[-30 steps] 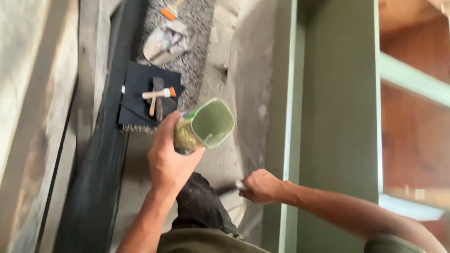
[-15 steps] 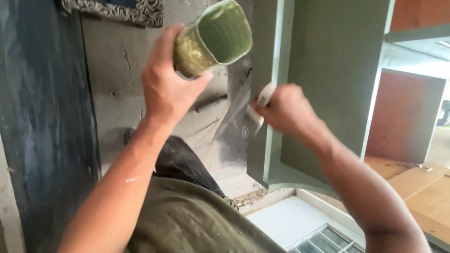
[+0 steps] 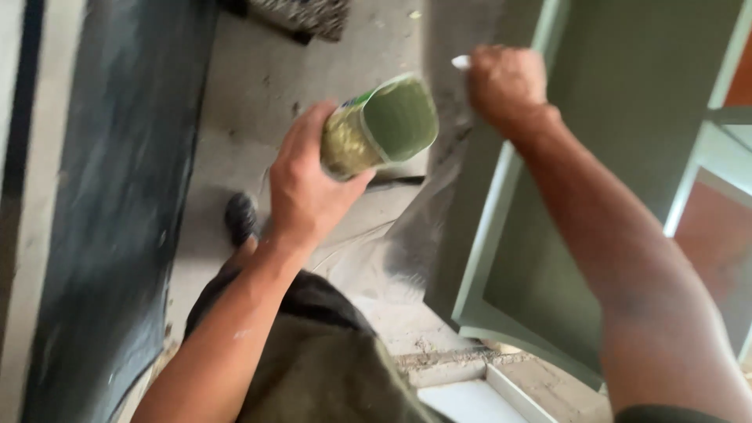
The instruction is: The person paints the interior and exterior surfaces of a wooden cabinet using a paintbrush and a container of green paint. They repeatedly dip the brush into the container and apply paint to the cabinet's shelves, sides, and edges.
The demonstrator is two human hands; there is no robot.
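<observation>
- L hand is wrapped round a small open container of green paint, held mid-air over the concrete floor, mouth tipped toward the right; sides are smeared w/ paint.
- R hand is closed in a fist on a pale handle end, prob. a brush; bristles are hidden behind the hand, so can't tell what touches the wood.
- R hand sits at the far left edge of a green-painted panel, likely a door or cabinet frame, which fills the right side of the view.
- Container is just left of the panel edge, near the R hand but not touching it.
- Judgement, to do this well: keep the container more level, since the tilt toward the panel risks a spill on floor and trousers.
- Load the brush lightly, wipe on the rim, work along the edge in long strokes w/ the grain so no runs form down the side.
- Keep the container close to the R hand so drips fall short.
- Dark board lies at left, a shoe is near it; frame is blurred, so finer detail is unclear.
</observation>
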